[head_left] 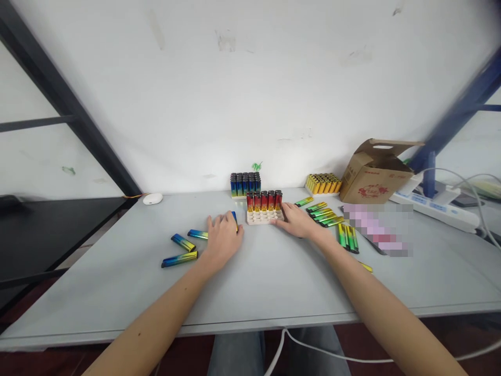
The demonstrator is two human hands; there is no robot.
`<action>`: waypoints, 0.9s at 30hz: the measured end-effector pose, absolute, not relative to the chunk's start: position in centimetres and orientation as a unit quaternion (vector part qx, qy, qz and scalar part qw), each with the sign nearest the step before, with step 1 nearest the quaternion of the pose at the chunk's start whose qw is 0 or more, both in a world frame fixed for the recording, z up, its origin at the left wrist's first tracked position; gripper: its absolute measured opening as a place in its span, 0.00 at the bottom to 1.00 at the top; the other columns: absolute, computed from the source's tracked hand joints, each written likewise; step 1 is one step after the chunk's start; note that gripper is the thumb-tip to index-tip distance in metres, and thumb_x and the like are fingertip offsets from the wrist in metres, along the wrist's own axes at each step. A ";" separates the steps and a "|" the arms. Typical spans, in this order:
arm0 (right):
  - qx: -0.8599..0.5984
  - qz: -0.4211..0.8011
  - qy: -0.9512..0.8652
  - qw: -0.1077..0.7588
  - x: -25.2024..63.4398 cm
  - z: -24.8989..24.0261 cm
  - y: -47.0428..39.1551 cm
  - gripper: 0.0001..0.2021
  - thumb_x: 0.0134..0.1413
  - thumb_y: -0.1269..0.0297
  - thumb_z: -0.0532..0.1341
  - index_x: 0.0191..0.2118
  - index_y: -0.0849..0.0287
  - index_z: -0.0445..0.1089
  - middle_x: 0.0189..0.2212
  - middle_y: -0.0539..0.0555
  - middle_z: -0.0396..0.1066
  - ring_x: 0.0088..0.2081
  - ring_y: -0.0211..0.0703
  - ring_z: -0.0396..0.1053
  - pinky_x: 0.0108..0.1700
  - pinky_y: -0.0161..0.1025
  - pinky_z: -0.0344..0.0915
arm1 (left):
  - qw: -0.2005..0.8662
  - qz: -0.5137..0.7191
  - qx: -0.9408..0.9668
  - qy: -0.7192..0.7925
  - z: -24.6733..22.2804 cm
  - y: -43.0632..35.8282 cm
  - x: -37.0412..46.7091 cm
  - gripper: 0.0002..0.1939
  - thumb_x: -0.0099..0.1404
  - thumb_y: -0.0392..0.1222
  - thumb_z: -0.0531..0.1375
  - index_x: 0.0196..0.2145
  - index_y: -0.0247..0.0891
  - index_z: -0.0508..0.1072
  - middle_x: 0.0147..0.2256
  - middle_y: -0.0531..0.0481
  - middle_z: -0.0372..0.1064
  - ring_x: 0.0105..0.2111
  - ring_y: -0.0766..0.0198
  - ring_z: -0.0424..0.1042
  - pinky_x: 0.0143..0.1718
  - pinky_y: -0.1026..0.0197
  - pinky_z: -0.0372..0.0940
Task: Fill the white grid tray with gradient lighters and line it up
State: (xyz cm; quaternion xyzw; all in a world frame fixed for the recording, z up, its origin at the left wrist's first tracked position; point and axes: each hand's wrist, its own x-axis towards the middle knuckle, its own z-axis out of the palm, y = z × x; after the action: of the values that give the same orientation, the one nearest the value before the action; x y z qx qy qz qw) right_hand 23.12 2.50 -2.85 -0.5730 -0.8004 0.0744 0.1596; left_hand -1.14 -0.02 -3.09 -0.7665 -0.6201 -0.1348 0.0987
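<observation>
Under the bent fingers [218,223] of the left hand [225,236]: a blue-yellow lighter [235,217], mostly hidden — can't tell whether clamped. Pinch squarely before lifting; with the right hand [298,221], clasped on the white tray [256,221] just leftward, brace lightly. Inside: upright red-gold lighters [264,201], black-topped — bare sockets [265,215] in front.

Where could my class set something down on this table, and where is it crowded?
Bare table lies before the tray, between the left hand and right hand, and left of the blue-yellow lighters. Crowded: right of the right hand, with green lighters, a flat pink item and a cardboard box.
</observation>
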 end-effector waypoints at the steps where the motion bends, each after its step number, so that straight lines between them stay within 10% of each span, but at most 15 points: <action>1: -0.572 0.094 -0.799 0.160 23.5 -2.7 2.6 0.29 0.60 0.43 0.50 0.52 0.65 0.63 0.51 0.68 0.67 0.52 0.57 0.65 0.50 0.45 0.62 | 0.102 -0.123 -0.768 -0.620 -2.9 0.1 -1.3 0.15 0.67 0.41 0.50 0.48 0.30 0.66 0.39 0.36 0.73 0.46 0.46 0.70 0.57 0.38 0.48; 7: -0.615 0.096 -0.749 0.228 25.0 -1.4 2.8 0.30 0.63 0.46 0.45 0.56 0.66 0.63 0.56 0.66 0.66 0.57 0.56 0.62 0.56 0.45 0.58 | 0.081 -0.065 -0.774 -0.625 -1.8 0.8 -2.2 0.12 0.67 0.36 0.50 0.44 0.34 0.70 0.37 0.39 0.74 0.42 0.50 0.72 0.45 0.51 0.63; 18: -0.526 0.118 -0.795 0.277 22.7 -0.4 1.3 0.16 0.61 0.56 0.52 0.37 0.57 0.75 0.34 0.54 0.77 0.34 0.47 0.72 0.38 0.40 0.64 | 0.083 -0.246 -0.765 -0.590 -2.5 1.0 -2.6 0.20 0.65 0.29 0.47 0.51 0.38 0.69 0.46 0.42 0.66 0.37 0.57 0.72 0.33 0.58 0.66; 27: -0.386 0.362 -0.748 0.400 18.3 -0.6 -0.8 0.21 0.63 0.49 0.50 0.46 0.57 0.72 0.43 0.55 0.74 0.42 0.46 0.70 0.41 0.41 0.66 | 0.201 -0.553 -0.727 -0.355 -1.5 0.0 -1.7 0.15 0.64 0.30 0.55 0.47 0.42 0.71 0.39 0.47 0.69 0.39 0.63 0.71 0.44 0.60 0.67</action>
State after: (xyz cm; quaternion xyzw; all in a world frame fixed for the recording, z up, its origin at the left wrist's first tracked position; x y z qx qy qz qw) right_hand 18.34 -0.77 -0.65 -0.3856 -0.7484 0.3623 0.4001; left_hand -1.67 0.02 -1.53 -0.7268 -0.3553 -0.5526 0.2006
